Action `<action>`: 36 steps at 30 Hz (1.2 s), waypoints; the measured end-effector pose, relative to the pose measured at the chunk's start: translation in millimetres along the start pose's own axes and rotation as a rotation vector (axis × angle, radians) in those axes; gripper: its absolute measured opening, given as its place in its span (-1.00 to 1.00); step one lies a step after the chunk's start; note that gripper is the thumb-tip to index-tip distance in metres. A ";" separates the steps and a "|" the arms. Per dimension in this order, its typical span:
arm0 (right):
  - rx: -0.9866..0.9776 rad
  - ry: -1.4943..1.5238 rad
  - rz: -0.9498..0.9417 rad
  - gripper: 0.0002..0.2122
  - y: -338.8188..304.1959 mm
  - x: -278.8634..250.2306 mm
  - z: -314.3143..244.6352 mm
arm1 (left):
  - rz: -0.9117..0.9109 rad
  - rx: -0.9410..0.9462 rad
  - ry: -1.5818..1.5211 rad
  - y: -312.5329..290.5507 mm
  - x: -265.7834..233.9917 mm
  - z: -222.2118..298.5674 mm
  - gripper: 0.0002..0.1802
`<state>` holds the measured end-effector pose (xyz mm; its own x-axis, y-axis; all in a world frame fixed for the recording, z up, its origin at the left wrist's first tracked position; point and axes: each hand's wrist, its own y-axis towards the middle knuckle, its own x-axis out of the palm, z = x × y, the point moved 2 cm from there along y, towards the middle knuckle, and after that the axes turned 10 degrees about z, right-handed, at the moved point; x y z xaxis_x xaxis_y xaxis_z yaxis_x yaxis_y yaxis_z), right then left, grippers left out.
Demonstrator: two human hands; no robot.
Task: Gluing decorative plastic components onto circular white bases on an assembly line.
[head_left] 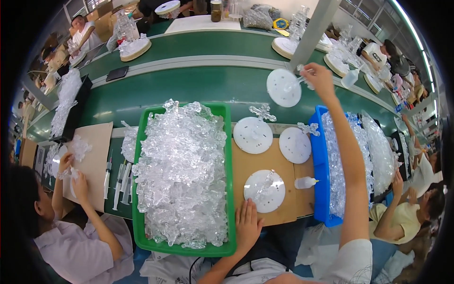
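My right hand is stretched far forward, its fingers pinched on a clear plastic piece at the right edge of a white round disc. Whether that piece is fixed to the disc I cannot tell. At the table's near edge my left hand lies with fingers straight, beside another white disc that has a clear plastic piece on it. Farther back on the brown board sit two more white discs, one on the left and one on the right, each with a clear branched piece at its upper edge.
A green tray heaped with clear plastic parts stands left of the board, a blue bin of similar parts right. A small squeeze bottle lies between. Syringes lie near a co-worker's hands at left. A grey post rises ahead.
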<state>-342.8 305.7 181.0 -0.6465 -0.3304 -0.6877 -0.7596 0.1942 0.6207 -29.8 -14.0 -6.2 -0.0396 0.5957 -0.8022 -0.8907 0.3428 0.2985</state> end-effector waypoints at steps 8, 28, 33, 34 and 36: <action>-0.077 0.118 -0.232 -0.84 -86.9 -122.4 -75.0 | 0.003 0.030 -0.007 -5.2 -4.7 5.5 -0.32; -0.140 -0.375 -0.711 -0.74 -194.3 -168.5 -10.9 | 0.034 0.025 0.011 -20.3 -4.8 6.0 -0.32; -0.309 -0.378 -0.642 -0.75 -211.2 -167.4 -0.5 | 0.056 0.052 -0.011 -18.6 -4.5 7.8 -0.32; -0.310 -0.372 -0.644 -0.75 -208.5 -170.3 4.4 | 0.076 0.067 -0.012 -19.3 -5.7 7.7 -0.32; -0.042 -0.066 -0.476 -0.72 -200.1 -181.2 13.1 | 0.064 0.064 -0.014 -17.7 -7.5 8.7 -0.32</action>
<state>-74.6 338.9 176.5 -0.2320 -0.3142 -0.9206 -0.9695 -0.0019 0.2450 -9.8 -18.2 -1.0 -0.0886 0.6279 -0.7732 -0.8559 0.3490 0.3815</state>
